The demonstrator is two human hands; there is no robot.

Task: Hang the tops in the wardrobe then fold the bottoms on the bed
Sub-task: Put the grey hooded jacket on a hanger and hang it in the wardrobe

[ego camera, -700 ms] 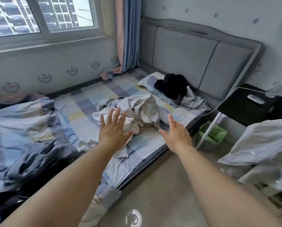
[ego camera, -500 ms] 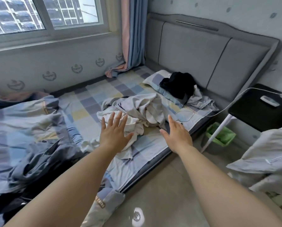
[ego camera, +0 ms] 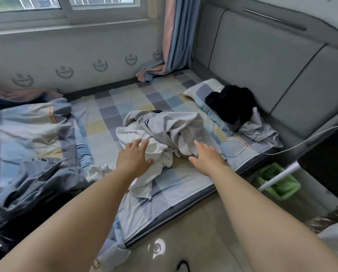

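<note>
— clothes (ego camera: pixel 164 132), where are they?
— in a crumpled pale grey and white heap on the bed (ego camera: pixel 109 107), near its front edge, on the checked sheet. a dark stripe shows on one grey piece near the top of the heap.
— and the hands?
— both arms reach out over the bed edge. the left hand (ego camera: pixel 133 159) is over the white part of the heap, fingers (ego camera: pixel 139 145) straight and spread, holding nothing; i can't tell if the palm touches the cloth. the right hand (ego camera: pixel 206 157) is at the heap's right side, fingers straight and together, released, tips at the grey fold.
— anything else on the bed?
— a black garment (ego camera: pixel 231 103) lies bunched on the pillow (ego camera: pixel 201 91) by the grey headboard (ego camera: pixel 262 55), with another grey piece (ego camera: pixel 258 128) just beside it. a rumpled blue quilt (ego camera: pixel 27 138) fills the left side, well apart from the heap.
— and round about?
— a white cable (ego camera: pixel 293 144) runs from the sheet, right of the heap, up to a black counter (ego camera: pixel 329 165) at the right. a green basket (ego camera: pixel 280 183) sits on the floor under it. a pink and blue curtain (ego camera: pixel 172 36) hangs in the corner beside the window (ego camera: pixel 66 8).
</note>
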